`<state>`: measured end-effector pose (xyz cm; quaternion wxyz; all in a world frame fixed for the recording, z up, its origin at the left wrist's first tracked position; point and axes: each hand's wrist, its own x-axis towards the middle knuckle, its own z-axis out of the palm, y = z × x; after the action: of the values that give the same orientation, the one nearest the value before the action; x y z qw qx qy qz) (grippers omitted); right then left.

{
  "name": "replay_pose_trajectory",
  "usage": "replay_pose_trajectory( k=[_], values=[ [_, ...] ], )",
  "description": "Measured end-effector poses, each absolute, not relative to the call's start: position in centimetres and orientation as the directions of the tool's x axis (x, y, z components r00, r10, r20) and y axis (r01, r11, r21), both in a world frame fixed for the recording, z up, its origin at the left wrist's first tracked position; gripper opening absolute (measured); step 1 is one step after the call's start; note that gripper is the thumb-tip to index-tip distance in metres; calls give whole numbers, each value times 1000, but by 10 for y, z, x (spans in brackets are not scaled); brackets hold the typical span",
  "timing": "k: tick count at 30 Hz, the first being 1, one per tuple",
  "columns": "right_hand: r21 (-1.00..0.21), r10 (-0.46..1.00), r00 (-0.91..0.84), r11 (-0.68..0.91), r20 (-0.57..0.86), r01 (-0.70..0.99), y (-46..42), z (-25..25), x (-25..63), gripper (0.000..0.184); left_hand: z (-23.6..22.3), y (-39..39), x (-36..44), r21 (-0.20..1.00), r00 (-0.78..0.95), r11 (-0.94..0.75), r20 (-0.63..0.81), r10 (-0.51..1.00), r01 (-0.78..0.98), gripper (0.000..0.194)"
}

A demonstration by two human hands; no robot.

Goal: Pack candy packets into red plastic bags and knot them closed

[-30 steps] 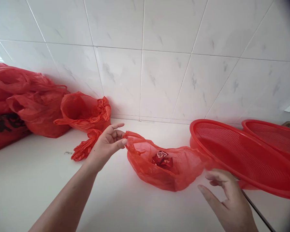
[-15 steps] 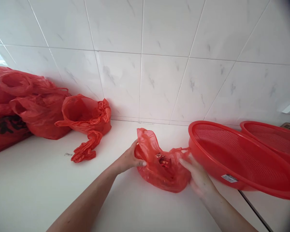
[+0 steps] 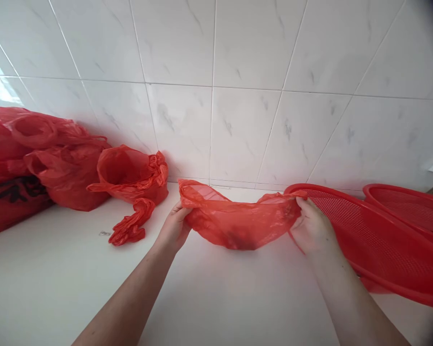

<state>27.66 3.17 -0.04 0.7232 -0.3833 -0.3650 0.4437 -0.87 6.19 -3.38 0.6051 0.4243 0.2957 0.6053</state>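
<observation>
A thin red plastic bag (image 3: 238,221) is stretched sideways between my two hands, over the white surface. My left hand (image 3: 175,226) is closed on the bag's left edge, thumb on top. At the upper right corner, my right hand (image 3: 315,223) pinches the bag, in front of the near basket. Something dark shows through the bottom of the bag; its kind is hidden by the plastic. Part of the bag's upper rim gapes on the left side.
Two red plastic mesh baskets stand on the right, the near basket (image 3: 382,240) and the far basket (image 3: 411,206). On the left are full red bags (image 3: 68,178), an open-mouthed red bag (image 3: 130,168) and a crumpled red bag (image 3: 132,226). Behind rises a tiled wall (image 3: 245,129).
My hands have moved apart and lifted the bag, pulling it wide. My right hand has gone up and right to the bag's corner. The small red packet seen inside is now covered.
</observation>
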Motion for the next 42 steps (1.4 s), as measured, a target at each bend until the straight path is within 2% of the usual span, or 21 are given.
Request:
replay_pose_trajectory(
  k=[4, 7, 9, 13, 15, 18, 22, 24, 26, 29, 31, 34, 36, 39, 40, 42],
  values=[
    [-947, 964, 55, 266, 260, -180, 24, -24, 279, 46, -59, 62, -18, 896, 151, -13, 90, 985, -445, 28],
    [-969, 971, -16, 239, 240, -58, 21, -37, 272, 52, -67, 58, -18, 902, 255, -6, 129, 958, -432, 42],
    [-971, 969, -72, 234, 236, -37, 26, -44, 262, 58, -68, 56, -10, 892, 331, 17, 150, 932, -451, 43],
    [-964, 978, -115, 143, 172, -226, 48, -56, 232, 49, -68, 58, 18, 872, 366, 70, 130, 922, -485, 40],
    [-946, 990, -95, 69, 104, -315, 55, -62, 218, 40, -70, 62, 33, 850, 346, 81, 123, 930, -520, 40],
    [-931, 998, -2, 63, 69, -359, 57, -71, 206, 32, -77, 70, 47, 802, 313, 142, 58, 948, -581, 36],
    [-878, 995, 89, -3, -51, -479, 55, -79, 211, 33, -89, 79, 47, 672, 162, 190, -105, 981, -716, 26],
    [-826, 988, 98, -45, -120, -562, 56, -80, 218, 36, -92, 81, 42, 636, 124, 184, -138, 983, -749, 23],
    [-801, 985, 96, -59, -144, -596, 59, -80, 224, 36, -94, 81, 38, 643, 121, 183, -140, 983, -744, 22],
    [-818, 992, 77, -35, -97, -574, 62, -76, 229, 33, -93, 79, 36, 680, 78, 170, -164, 983, -713, 14],
    [-832, 998, 42, -7, -37, -555, 62, -71, 230, 30, -91, 75, 36, 689, 64, 142, -138, 988, -711, 16],
    [-826, 999, -28, 1, 21, -564, 59, -64, 231, 30, -84, 68, 38, 656, 166, 110, 23, 986, -747, 19],
    [-807, 998, -66, -41, -3, -589, 57, -60, 230, 29, -78, 62, 39, 649, 266, 121, 130, 955, -751, 34],
    [-775, 995, -73, -104, -75, -624, 56, -58, 229, 22, -68, 54, 40, 723, 401, 141, 201, 894, -676, 66],
    [-762, 994, -59, -107, -91, -638, 56, -57, 228, 16, -66, 52, 41, 761, 434, 133, 209, 876, -635, 69],
    [-730, 993, -40, -111, -114, -674, 56, -56, 226, 9, -62, 48, 42, 840, 491, 105, 206, 847, -532, 62]
  ],
)
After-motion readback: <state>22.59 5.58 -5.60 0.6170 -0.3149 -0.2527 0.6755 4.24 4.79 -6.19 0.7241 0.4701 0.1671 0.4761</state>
